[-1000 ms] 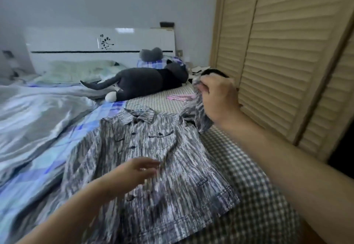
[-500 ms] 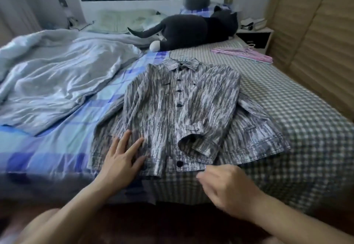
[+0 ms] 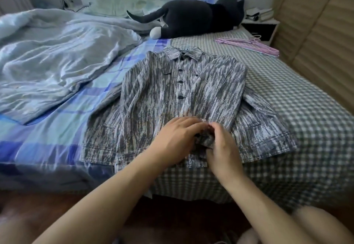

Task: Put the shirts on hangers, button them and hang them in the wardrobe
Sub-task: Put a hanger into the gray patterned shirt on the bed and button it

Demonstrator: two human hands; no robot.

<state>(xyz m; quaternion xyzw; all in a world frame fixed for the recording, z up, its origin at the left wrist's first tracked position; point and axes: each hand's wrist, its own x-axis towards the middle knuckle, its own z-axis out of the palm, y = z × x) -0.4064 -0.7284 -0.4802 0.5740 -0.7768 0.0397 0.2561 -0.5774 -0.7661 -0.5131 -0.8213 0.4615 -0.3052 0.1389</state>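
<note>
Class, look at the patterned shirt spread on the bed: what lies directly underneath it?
The shirt lies across a blue plaid sheet and a grey checked cover. Where they meet is covered, as is any hanger inside.

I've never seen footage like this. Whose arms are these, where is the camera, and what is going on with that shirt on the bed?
There is no machine here: a person wears a wide-angle camera on the head, looking forward and down, so you see their own two bare arms. The single view shows a bed. On it a grey streaked shirt lies flat, collar away from the person, dark buttons down its front. The left hand and the right hand meet at the shirt's lower front, fingers curled round a bunched bit of fabric, perhaps working a button; that spot is hidden. Farther back lie pink hangers, a dark plush cat and a rumpled pale blanket. On the right are slatted wardrobe doors.
</note>
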